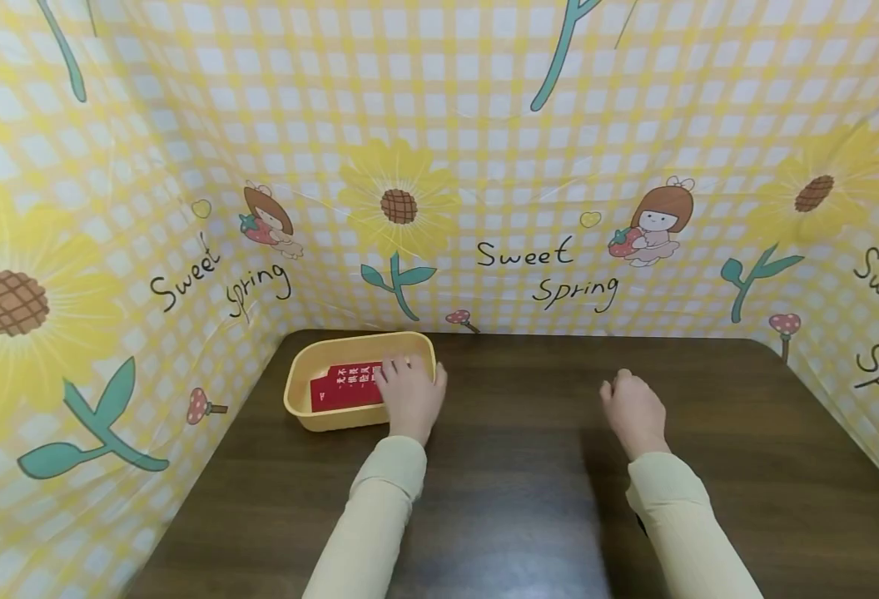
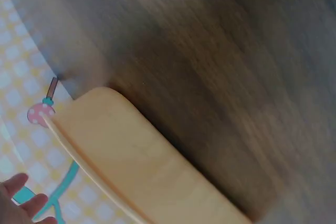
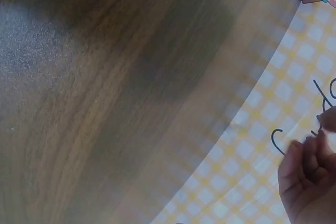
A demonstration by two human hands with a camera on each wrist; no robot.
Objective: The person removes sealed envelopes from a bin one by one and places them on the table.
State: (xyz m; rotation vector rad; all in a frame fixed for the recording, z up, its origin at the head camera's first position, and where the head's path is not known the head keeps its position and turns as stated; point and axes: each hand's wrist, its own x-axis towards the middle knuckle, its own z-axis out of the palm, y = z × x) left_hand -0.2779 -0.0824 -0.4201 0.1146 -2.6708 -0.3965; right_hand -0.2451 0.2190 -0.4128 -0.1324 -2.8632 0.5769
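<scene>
A yellow plastic basket [image 1: 350, 422] stands at the back left of the table. Red packets printed with white characters [image 1: 335, 389] lie inside it. My left hand [image 1: 414, 395] is over the basket's right end with its fingers spread, hiding part of the packets. In the left wrist view its fingertips [image 2: 32, 203] show near the basket's wall [image 2: 142, 156], apart from it in the picture. Off to the right, my right hand [image 1: 634, 412] hovers over the table with loosely curled fingers. Nothing shows in it; the right wrist view has its curled fingers [image 3: 304, 169] at the edge.
The dark wooden table [image 1: 514, 466] reaches back to a yellow-and-white checked cloth [image 1: 484, 166] printed with flowers, figures and words. That cloth also rises along the left and right sides.
</scene>
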